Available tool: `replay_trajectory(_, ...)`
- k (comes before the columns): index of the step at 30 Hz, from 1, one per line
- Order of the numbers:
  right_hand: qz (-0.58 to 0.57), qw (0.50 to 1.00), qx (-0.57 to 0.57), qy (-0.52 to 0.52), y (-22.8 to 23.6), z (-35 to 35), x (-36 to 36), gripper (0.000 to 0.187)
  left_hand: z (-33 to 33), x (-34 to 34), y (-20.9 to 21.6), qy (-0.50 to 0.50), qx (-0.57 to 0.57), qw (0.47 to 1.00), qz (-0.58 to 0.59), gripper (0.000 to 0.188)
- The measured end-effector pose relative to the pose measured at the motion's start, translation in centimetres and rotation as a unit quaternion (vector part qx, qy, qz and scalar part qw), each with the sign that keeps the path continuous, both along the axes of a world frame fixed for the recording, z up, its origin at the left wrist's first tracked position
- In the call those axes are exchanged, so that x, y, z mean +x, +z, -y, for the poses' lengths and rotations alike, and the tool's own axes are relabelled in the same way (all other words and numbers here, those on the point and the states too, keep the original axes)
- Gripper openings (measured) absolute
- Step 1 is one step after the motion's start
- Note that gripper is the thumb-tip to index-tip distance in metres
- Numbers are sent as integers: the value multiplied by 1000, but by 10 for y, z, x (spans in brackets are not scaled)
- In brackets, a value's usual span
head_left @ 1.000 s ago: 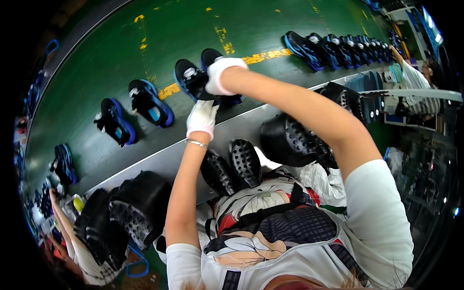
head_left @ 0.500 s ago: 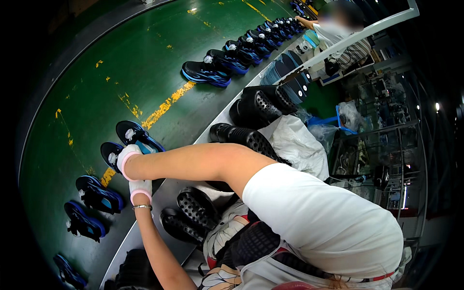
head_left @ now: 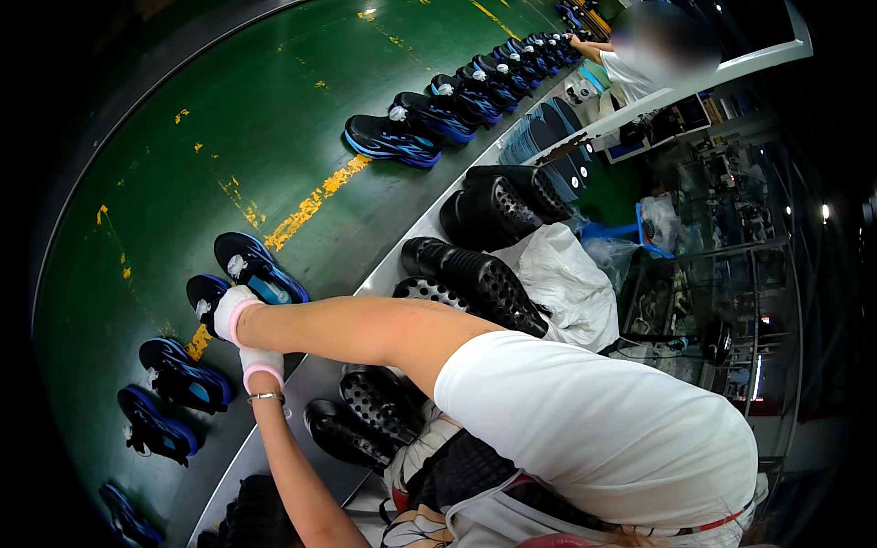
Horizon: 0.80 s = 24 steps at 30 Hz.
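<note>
My right hand [head_left: 230,316], in a white glove with a pink cuff, is curled against the near side of a black and blue sneaker [head_left: 206,292] stuffed with white paper. Its fingers are only partly visible. Just below it, my left hand [head_left: 262,363] wears a matching glove, with a metal bangle on the wrist. My right forearm and glove cover most of the left hand, so its fingers cannot be seen. Touching distance beyond the held shoe, a second black and blue sneaker [head_left: 260,265] rests on the green surface.
More sneakers stand to the left [head_left: 185,374] and in a long row farther off [head_left: 393,139]. Black shoe lasts [head_left: 484,205] and a white sack [head_left: 568,283] lie along the grey ledge beside stacked blue insoles [head_left: 548,137]. A co-worker's arm [head_left: 594,47] reaches toward the far row.
My right forearm has dropped a little, uncovering more of the black lasts. Both hands remain by the same sneaker. The view has shifted slightly, and the co-worker appears farther right.
</note>
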State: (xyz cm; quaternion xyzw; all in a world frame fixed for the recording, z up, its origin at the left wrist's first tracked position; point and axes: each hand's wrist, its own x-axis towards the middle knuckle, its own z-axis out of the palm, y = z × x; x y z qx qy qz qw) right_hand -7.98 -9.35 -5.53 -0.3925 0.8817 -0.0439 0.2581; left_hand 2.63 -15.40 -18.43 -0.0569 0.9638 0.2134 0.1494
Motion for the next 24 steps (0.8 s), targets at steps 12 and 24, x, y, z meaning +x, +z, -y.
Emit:
replay_trajectory(12,-22,994,63,88,33,-22,-16,30,-31,-15,98,38,61,997,26,32)
replay_trajectory(24,-6,997,55,51,16,-6,-14,30,-23,-14,94,44,37,996,62,36)
